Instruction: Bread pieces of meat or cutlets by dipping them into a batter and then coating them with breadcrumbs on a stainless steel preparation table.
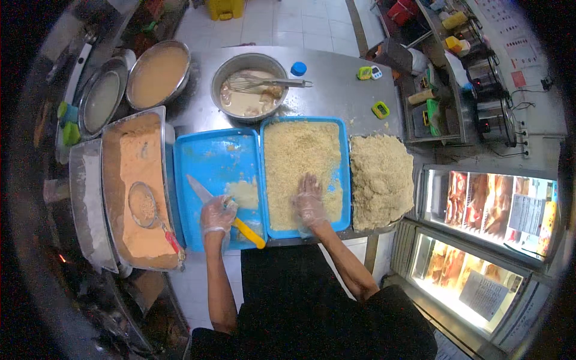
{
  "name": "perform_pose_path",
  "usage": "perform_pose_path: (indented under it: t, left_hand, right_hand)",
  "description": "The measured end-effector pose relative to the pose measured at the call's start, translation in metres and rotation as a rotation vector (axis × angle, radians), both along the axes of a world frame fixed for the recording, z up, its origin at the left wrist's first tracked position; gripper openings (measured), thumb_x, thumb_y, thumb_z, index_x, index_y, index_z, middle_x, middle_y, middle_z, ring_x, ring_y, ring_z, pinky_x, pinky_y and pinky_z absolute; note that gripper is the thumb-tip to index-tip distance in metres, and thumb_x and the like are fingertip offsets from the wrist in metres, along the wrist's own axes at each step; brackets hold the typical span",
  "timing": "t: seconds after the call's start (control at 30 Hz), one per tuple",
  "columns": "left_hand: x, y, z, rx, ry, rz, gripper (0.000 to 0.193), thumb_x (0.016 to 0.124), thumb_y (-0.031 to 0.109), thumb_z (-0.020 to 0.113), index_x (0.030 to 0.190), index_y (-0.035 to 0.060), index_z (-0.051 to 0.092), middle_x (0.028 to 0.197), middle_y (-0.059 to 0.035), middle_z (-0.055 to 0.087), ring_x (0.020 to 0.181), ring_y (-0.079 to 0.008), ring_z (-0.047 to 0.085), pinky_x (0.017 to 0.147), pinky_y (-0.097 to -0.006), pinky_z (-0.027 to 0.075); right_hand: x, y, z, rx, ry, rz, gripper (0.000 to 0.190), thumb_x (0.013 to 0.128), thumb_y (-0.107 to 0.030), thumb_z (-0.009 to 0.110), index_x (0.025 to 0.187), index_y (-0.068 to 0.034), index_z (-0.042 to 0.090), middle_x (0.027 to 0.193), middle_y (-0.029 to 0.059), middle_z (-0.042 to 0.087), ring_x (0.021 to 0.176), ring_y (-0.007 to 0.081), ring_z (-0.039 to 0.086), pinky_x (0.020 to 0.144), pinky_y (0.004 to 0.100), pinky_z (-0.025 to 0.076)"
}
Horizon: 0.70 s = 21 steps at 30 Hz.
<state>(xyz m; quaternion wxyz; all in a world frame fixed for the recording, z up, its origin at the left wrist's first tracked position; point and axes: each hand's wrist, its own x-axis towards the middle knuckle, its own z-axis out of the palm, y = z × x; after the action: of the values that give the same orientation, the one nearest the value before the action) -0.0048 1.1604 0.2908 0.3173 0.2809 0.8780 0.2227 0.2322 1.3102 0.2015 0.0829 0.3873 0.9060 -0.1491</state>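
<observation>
My left hand [218,214], in a clear plastic glove, is over the middle of a knife [248,233] with a yellow handle. Its fingers are curled and have pale crumbs stuck to them; whether they grip the knife is hidden. Beneath is a blue tray [202,153] with a pale, flat coated piece [243,194] and scattered crumbs. My right hand [310,202], also gloved, presses palm down with fingers extended on a layer of breadcrumbs [297,157]. These crumbs fill a second blue tray [345,180], whose bottom shows through near the hand.
Heaped breadcrumbs [382,180] stand at right. Left are a metal pan [110,180] of orange powder with a sieve [143,204], a white-powder pan [92,211] and a batter bowl [157,76]. Behind sit a pot [218,96] with a whisk [288,83], a blue cap [298,68] and timers [380,110].
</observation>
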Motion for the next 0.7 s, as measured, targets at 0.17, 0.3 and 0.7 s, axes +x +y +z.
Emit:
perform_pose_path:
  t: [0.17, 0.3, 0.7]
  left_hand:
    - [0.000, 0.001, -0.008, 0.119, -0.047, 0.065, 0.033, 0.074, 0.021, 0.069, 0.104, 0.0064, 0.068, 0.089, -0.0166, 0.068, 0.081, -0.0269, 0.067, 0.071, -0.0357, 0.052]
    - [0.001, -0.007, -0.014, 0.150, -0.041, 0.102, 0.032, 0.074, 0.021, 0.069, 0.103, 0.0073, 0.069, 0.090, -0.0156, 0.069, 0.083, -0.0259, 0.067, 0.073, -0.0347, 0.051]
    - [0.002, -0.008, -0.002, 0.156, 0.071, -0.032, 0.032, 0.074, 0.020, 0.069, 0.104, 0.0087, 0.069, 0.092, -0.0170, 0.068, 0.085, -0.0283, 0.067, 0.074, -0.0355, 0.051]
  right_hand:
    - [-0.003, 0.039, -0.012, -0.063, 0.011, -0.001, 0.074, 0.089, -0.036, 0.046, 0.141, 0.011, 0.021, 0.150, 0.0286, 0.013, 0.141, 0.0422, 0.010, 0.114, 0.0516, 0.006]
    - [0.005, 0.056, -0.015, 0.077, 0.103, 0.026, 0.071, 0.087, -0.031, 0.052, 0.140, 0.009, 0.026, 0.147, 0.0284, 0.022, 0.137, 0.0405, 0.021, 0.112, 0.0506, 0.015]
    - [-0.008, 0.155, -0.024, -0.157, 0.010, -0.066, 0.085, 0.055, -0.036, 0.084, 0.125, -0.001, 0.052, 0.108, 0.0221, 0.062, 0.100, 0.0322, 0.061, 0.086, 0.0405, 0.049]
